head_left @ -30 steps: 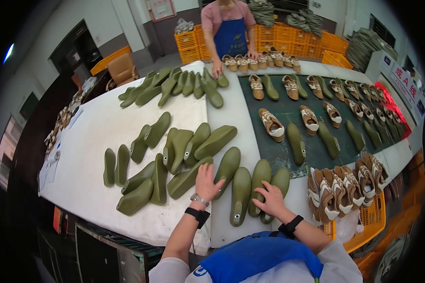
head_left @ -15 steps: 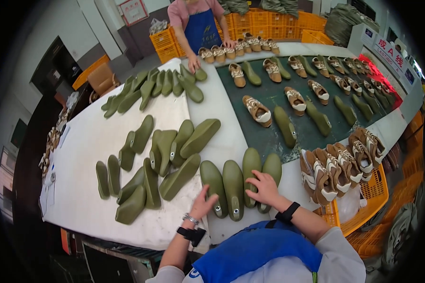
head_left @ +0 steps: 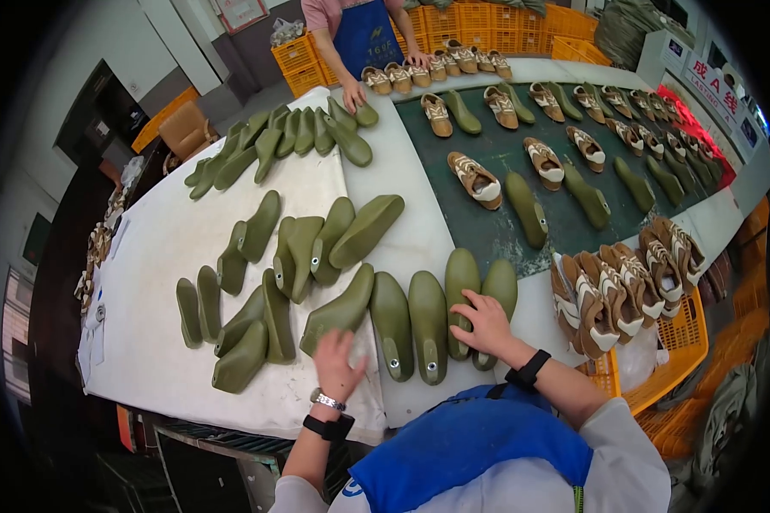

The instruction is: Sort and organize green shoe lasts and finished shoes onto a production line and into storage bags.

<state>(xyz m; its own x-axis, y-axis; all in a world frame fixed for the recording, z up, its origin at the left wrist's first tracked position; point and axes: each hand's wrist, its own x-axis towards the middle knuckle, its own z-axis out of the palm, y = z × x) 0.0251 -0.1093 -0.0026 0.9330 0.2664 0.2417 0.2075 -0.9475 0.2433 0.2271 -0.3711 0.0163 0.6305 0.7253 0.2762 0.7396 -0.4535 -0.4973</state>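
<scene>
Four green shoe lasts stand side by side at the near table edge, toes away from me. My right hand [head_left: 485, 329] lies across the two right-hand ones, fingers spread over the third last [head_left: 462, 278] and partly covering the fourth last [head_left: 500, 295]. Nothing is gripped there. Left of this row, a shoe last [head_left: 344, 301] lies slanting on the white cloth. My left hand [head_left: 338, 369] is at its heel end, fingers stretched out and slightly blurred; whether they touch it is unclear.
More lasts [head_left: 246, 342] lie loosely on the white cloth [head_left: 145, 282]. Brown-and-white sneakers [head_left: 475, 179] and lasts stand in rows on the green surface [head_left: 488, 235]. Several sneakers [head_left: 607, 299] sit beside an orange crate [head_left: 680, 359] at right. Across the table, a person in a blue apron [head_left: 366, 43] touches a last.
My left hand has moved left, from the first last of the row to the slanting last, which looks slightly turned. My right hand stays on the row. The view has shifted slightly.
</scene>
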